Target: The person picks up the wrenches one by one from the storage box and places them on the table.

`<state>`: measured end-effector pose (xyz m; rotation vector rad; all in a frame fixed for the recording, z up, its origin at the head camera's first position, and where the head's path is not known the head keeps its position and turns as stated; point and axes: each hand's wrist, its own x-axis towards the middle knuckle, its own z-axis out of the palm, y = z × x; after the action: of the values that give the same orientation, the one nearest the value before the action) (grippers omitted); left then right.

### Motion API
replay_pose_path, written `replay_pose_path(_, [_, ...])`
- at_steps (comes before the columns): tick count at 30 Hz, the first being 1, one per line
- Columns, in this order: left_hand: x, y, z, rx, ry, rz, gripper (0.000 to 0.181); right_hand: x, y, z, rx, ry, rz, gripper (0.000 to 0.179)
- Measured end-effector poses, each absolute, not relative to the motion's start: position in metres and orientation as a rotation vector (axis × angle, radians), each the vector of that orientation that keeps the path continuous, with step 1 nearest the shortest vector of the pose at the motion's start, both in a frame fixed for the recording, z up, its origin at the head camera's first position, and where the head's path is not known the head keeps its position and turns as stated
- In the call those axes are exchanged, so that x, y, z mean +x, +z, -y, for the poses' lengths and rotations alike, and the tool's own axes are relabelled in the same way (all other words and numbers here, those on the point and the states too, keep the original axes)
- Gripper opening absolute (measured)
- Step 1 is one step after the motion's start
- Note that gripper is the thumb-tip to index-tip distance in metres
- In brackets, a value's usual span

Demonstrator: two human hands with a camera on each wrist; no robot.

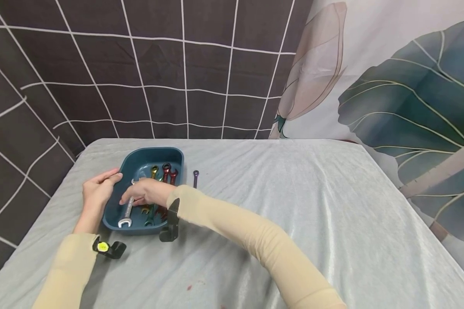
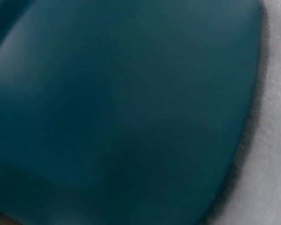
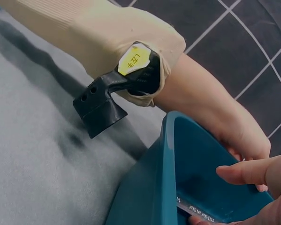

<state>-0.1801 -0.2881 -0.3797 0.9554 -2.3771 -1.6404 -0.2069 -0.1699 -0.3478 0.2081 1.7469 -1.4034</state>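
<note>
Left hand (image 1: 98,192) grips blue bin (image 1: 152,155); right hand (image 1: 148,191) pinches silver wrench (image 1: 128,210) inside. Looks like wrench arranging; next move probably needs bin steady, pinch firm.

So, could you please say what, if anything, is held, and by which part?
The left grip holds the blue tray by its left rim. The right grip is at the shaft of the silver wrench; any hold there is unclear.

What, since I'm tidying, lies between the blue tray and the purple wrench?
The head view shows only bare grey cloth between tray and purple wrench.
</note>
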Motion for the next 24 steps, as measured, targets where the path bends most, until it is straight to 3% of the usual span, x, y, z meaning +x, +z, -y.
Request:
replay_pose_path(6, [-0.1804, -0.3799, 0.2880, 0.937, -1.647, 2.367, 0.050, -0.2050, -0.3456, 0.1721, 0.238, -1.407, -1.785, 0.061])
replay_pose_path(24, [-0.1803, -0.3797, 0.2880, 0.939, -1.632, 2.380, 0.048, -0.1994, -0.3545, 0.1794, 0.168, -1.317, -1.998, 0.075])
